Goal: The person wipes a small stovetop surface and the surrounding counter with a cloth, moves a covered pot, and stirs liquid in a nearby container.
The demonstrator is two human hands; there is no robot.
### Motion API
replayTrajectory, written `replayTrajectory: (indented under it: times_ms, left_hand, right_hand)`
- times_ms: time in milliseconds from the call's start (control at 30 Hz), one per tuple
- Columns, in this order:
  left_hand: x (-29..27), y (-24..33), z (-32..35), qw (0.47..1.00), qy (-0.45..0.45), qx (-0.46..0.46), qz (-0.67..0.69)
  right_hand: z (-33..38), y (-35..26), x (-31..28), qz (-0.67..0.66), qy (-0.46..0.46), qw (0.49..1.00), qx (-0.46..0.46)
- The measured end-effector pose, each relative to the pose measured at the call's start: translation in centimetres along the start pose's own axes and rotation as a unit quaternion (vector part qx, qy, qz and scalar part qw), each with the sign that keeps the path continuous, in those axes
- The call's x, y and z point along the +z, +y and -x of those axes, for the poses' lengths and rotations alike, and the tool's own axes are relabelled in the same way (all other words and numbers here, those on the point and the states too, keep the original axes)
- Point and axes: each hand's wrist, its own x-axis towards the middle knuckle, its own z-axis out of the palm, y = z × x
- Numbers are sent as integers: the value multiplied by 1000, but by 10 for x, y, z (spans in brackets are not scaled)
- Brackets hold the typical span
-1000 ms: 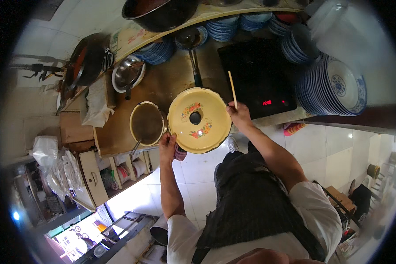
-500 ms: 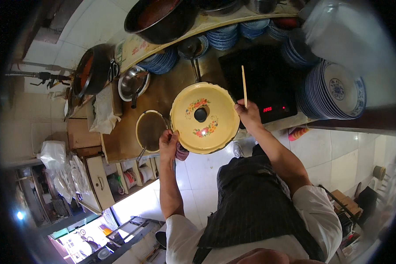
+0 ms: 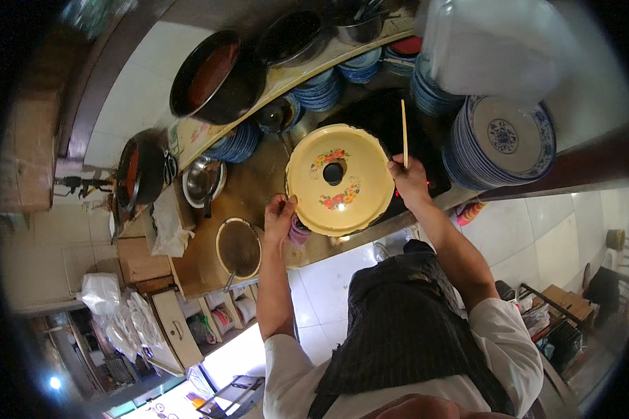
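Note:
A yellow enamel pot lid (image 3: 304, 164) with a black knob and flower print is in front of me, partly over the black induction cooker (image 3: 360, 115). My left hand (image 3: 279, 216) is closed at its left rim, with a purple cloth (image 3: 299, 230) bunched under the fingers. At the right rim, my right hand (image 3: 409, 178) is closed round a light wooden chopstick (image 3: 404, 133) that points away from me, and its fingers touch the lid's edge. Whatever is below the lid is hidden.
To the left stands a round cream-rimmed pot (image 3: 237, 248) with a utensil in it; beyond it is a metal bowl (image 3: 203, 183). Stacked blue-patterned plates (image 3: 503, 136) stand at the right. A shelf (image 3: 258, 108) behind holds dark pots (image 3: 217, 77), with more plates beneath.
Both hands and the lid have moved right, over more of the cooker and farther from the cream-rimmed pot. My view has turned a little. Both grips look unchanged.

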Motion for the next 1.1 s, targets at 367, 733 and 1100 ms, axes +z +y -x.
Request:
replayTrajectory:
  times_ms: [367, 733, 1100]
  left_hand:
    - [50, -4, -68, 998, -47, -2, -46]
    - [94, 19, -100, 998, -52, -23, 25]
    - [105, 23, -128, 997, -63, -4, -48]
  right_hand:
    - [-49, 14, -32, -11, 68, 997, 37]
    - [-87, 49, -36, -34, 127, 991, 10]
    - [-101, 34, -36, 78, 168, 983, -19]
